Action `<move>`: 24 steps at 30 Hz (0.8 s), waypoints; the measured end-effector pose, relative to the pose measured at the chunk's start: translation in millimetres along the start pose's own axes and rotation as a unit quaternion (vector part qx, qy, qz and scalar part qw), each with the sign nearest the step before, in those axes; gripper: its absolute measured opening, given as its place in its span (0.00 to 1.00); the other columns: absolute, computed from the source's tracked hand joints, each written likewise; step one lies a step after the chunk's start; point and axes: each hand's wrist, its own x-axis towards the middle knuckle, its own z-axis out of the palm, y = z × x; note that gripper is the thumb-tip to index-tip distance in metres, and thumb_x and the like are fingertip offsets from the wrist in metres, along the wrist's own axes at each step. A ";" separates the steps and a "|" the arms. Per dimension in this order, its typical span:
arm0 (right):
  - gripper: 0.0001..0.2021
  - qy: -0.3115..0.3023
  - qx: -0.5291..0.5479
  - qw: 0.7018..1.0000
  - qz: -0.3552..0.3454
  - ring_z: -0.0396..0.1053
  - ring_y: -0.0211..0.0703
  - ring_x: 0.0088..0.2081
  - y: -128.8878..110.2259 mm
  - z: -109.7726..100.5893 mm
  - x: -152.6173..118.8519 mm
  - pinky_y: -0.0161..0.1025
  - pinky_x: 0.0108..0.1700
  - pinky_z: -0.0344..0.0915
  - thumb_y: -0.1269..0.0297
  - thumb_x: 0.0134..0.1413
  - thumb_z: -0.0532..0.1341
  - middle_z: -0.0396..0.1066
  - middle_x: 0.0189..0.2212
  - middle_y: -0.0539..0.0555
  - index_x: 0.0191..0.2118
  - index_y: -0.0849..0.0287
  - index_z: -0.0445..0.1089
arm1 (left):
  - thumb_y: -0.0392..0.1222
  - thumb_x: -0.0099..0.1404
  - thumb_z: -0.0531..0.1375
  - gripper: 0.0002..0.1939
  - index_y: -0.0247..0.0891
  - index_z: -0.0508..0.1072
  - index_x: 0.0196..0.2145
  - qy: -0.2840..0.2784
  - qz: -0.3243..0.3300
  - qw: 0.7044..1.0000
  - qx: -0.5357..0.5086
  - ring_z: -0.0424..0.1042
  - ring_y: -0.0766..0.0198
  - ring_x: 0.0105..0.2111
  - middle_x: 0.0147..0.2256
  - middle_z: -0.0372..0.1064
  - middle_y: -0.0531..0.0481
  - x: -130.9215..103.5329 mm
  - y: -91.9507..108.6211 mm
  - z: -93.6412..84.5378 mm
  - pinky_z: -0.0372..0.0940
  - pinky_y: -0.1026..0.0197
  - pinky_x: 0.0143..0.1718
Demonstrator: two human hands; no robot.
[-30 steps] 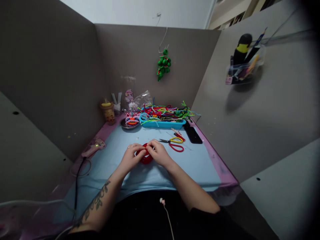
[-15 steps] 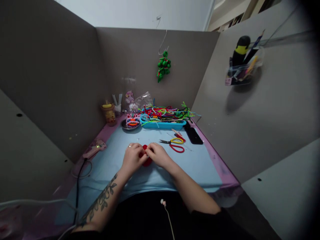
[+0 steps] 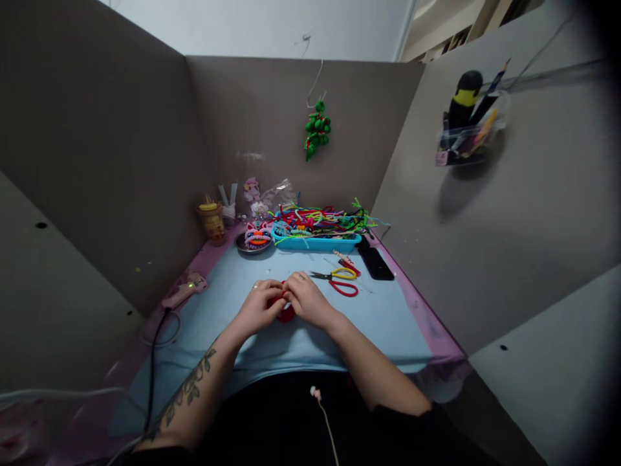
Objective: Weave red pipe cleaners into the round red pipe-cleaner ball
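Note:
Over the blue cloth (image 3: 228,285), my left hand (image 3: 258,305) and my right hand (image 3: 308,301) meet fingertip to fingertip. Both pinch a small red piece (image 3: 286,314) that looks like cord work, though the fingers cover most of it. Its red lower part shows below the fingertips, between the two hands. A ring is on a finger of my left hand. Just right of my right hand lie scissors (image 3: 334,280) with one yellow and one red handle, blades pointing left.
Behind my hands stands a blue tray (image 3: 317,244) heaped with colourful cords (image 3: 334,220). A metal bowl (image 3: 252,248) holds a colourful knotted face (image 3: 257,236). A black phone (image 3: 377,263) lies right. At left is a pink corded tool (image 3: 187,288). Grey panels (image 3: 262,97) enclose the desk.
My hands stay together at the red piece. My right hand has tilted up and shifted slightly, and its fingers now cover the piece's upper part. Scissors, tray and bowl have not moved.

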 end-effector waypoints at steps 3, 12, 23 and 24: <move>0.08 -0.002 -0.009 0.999 -0.032 0.60 0.47 0.40 1.3 -0.8 -0.5 0.44 0.45 0.61 0.79 0.54 0.55 0.66 0.34 0.55 0.33 0.57 0.64 | 0.38 0.61 0.58 0.08 0.40 0.78 0.30 -0.014 0.005 1.000 0.001 0.69 0.56 0.45 0.43 0.74 0.47 2.7 -0.5 -0.3 0.61 0.52 0.49; 0.07 -0.023 -0.046 0.998 -0.039 0.61 0.47 0.38 2.8 -4.5 -4.5 0.43 0.43 0.61 0.78 0.54 0.54 0.67 0.33 0.55 0.35 0.58 0.64 | 0.41 0.55 0.65 0.04 0.41 0.77 0.31 0.002 -0.054 0.997 -0.061 0.70 0.53 0.46 0.42 0.74 0.46 3.3 -3.5 3.8 0.59 0.49 0.52; 0.06 0.019 0.006 0.998 0.058 0.63 0.45 0.36 0.3 5.9 -5.8 0.40 0.40 0.61 0.75 0.56 0.53 0.67 0.32 0.54 0.33 0.57 0.62 | 0.40 0.59 0.63 0.04 0.42 0.77 0.27 0.132 0.003 0.991 0.010 0.71 0.59 0.36 0.33 0.76 0.49 -1.5 -2.2 8.9 0.61 0.53 0.44; 0.05 0.029 0.021 0.996 0.079 0.64 0.44 0.36 -0.7 7.7 -5.9 0.40 0.40 0.61 0.74 0.56 0.53 0.67 0.32 0.54 0.32 0.57 0.62 | 0.39 0.60 0.62 0.05 0.42 0.77 0.27 0.147 0.018 0.989 0.027 0.70 0.59 0.35 0.32 0.75 0.49 -2.9 -1.6 11.2 0.61 0.53 0.43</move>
